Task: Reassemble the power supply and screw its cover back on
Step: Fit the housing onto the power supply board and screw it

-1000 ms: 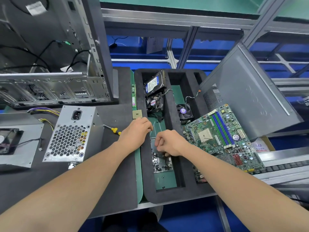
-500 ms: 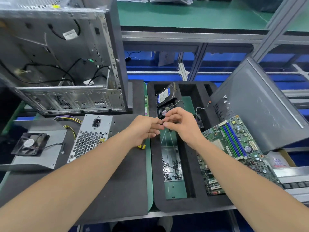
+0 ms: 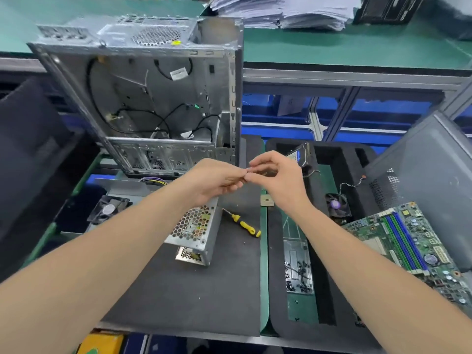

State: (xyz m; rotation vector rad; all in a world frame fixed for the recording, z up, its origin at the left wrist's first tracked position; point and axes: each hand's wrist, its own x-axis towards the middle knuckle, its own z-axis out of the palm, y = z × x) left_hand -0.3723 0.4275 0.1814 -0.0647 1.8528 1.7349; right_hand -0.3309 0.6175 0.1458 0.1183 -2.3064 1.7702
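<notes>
Fingers pinched together above the power supply

The right hand has its fingers pinching something tiny, my guess a screw. The left hand curls its fingers against them, can't tell if it holds it too. The power supply sits on the worktop under the left forearm, yellow screwdriver just beside it. I'd start the screw by hand, then drive it straight. No writing is readable; the computer case cable label is too blurred.

An open computer case stands upright far left; a green motherboard lies at right.
</notes>
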